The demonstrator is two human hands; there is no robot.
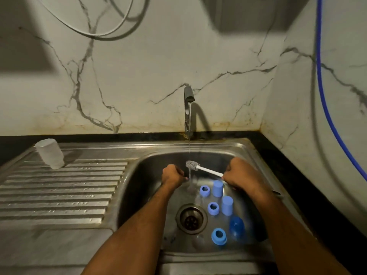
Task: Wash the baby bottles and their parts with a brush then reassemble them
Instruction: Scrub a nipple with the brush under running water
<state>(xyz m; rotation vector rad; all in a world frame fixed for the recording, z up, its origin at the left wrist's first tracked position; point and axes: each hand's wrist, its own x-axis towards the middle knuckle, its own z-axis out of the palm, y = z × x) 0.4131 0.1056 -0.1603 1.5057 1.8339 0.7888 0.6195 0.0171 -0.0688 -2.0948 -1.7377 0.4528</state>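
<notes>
Both hands work under the tap's stream: the right hand (241,173) grips the brush (202,169), its long axis pointing leftward at the curled left hand (172,174) (what it grasps, if anything, I cannot tell), blue bottle parts (217,207) lying just below the right hand.

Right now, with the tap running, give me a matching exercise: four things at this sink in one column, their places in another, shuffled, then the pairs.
Things:
1. grey-headed white-handled bottle brush
2. frosted white plastic cup
3. dark blue dome cap
4. round metal drain strainer

Places:
A. upside down on the ridged draining board
B. centre of the basin floor
C. gripped by the right hand, head by the water stream
D. basin floor, right of the drain

Pairs: 1-C, 2-A, 3-D, 4-B
</notes>
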